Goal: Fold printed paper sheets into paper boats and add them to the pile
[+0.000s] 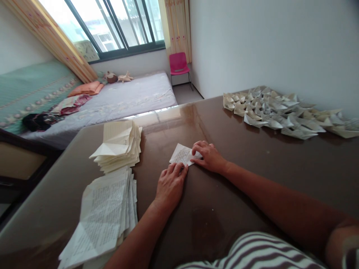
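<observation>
A small folded sheet of paper (180, 154), covered in handwriting, lies on the brown table in front of me. My left hand (171, 184) is closed at its near edge, fingertips pressed on the paper. From the right, my right hand (208, 156) grips the other side with curled fingers and thumb. Part of the paper is hidden under the fingers of both hands. To the left of my hands are a stack of cream paper sheets (120, 140) and, nearer me, a stack of white handwritten sheets (103, 209), both creased.
Many folded paper boats (280, 112) crowd the table's far right by the wall. The brown table (241, 186) has a glossy top. Beyond its far edge are a bed (140, 93), a pink chair (179, 64) and a window (117, 26).
</observation>
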A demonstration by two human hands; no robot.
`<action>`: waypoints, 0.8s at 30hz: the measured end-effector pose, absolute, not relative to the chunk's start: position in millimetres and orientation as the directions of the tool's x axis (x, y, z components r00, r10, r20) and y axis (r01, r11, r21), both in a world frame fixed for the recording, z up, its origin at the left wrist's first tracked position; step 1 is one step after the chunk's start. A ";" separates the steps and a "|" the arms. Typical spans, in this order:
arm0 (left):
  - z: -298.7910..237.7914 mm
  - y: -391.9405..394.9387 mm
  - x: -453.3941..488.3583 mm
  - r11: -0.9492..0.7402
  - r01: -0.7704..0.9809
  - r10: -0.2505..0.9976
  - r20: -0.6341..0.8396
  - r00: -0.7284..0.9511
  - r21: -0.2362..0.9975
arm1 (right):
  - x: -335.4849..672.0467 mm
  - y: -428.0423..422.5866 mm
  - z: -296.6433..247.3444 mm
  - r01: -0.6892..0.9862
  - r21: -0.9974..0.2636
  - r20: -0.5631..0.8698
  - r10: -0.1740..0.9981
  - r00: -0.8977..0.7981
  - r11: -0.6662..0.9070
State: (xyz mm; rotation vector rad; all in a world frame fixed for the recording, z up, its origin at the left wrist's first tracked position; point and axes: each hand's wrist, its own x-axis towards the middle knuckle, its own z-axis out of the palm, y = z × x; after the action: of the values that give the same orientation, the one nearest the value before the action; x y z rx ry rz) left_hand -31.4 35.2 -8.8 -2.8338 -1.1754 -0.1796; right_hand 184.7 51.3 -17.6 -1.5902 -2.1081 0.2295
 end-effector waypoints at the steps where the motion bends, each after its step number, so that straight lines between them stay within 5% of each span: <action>1: -8.8 35.3 -31.5 -0.706 0.708 0.700 0.135 0.701 -0.016 | 185.6 51.0 -17.7 0.841 -0.421 0.280 0.930 -0.236 0.340; 11: -7.5 35.4 -31.9 -0.701 0.713 0.706 0.132 0.696 -0.009 | 213.4 57.6 -9.7 0.861 -0.426 0.180 0.959 -0.221 0.278; 24: 2.8 43.7 -46.8 -0.673 0.738 0.709 0.239 0.664 -0.052 | 181.9 44.1 -17.0 0.776 -0.289 0.312 0.822 -0.477 0.560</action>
State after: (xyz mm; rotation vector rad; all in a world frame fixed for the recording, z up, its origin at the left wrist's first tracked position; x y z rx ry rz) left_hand -46.8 43.7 2.8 -2.7315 -1.1951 -0.2995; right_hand 181.9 44.1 -17.0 -1.2944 -2.3832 0.1491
